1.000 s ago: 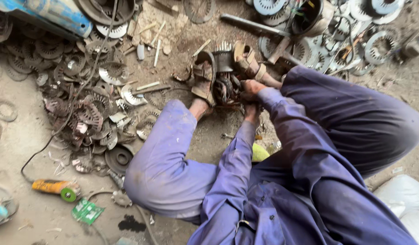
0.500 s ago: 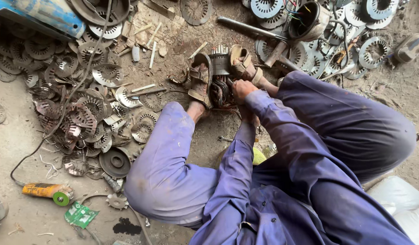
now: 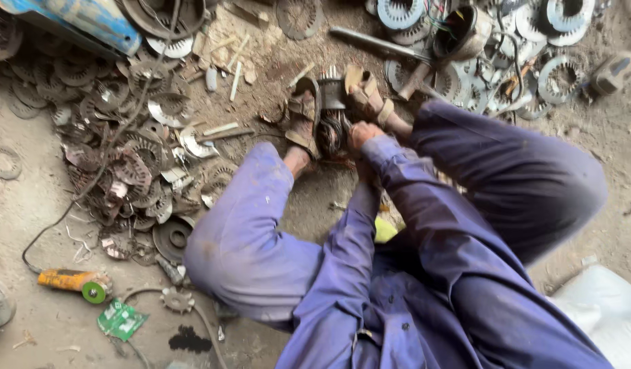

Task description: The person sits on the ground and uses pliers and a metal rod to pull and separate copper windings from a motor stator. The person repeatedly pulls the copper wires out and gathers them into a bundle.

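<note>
A round motor stator (image 3: 332,92) with dark copper windings (image 3: 331,135) stands on the dirt floor, clamped between my two sandalled feet (image 3: 303,117). My right hand (image 3: 361,132) is closed on the windings at the stator's near side. My left arm, in a blue sleeve (image 3: 349,232), reaches to the same spot. My left hand is hidden under the right forearm, so its grip does not show. My knees in blue trousers spread to either side.
A heap of stamped metal laminations (image 3: 117,160) lies on the left, and more discs (image 3: 554,72) lie top right. An orange angle grinder (image 3: 73,281), a green circuit board (image 3: 120,319), a blue cylinder (image 3: 79,17), a metal housing (image 3: 460,34) and a white sack (image 3: 602,307) lie around.
My hands stay at the stator between my feet. The view has shifted slightly; nothing else has visibly moved.
</note>
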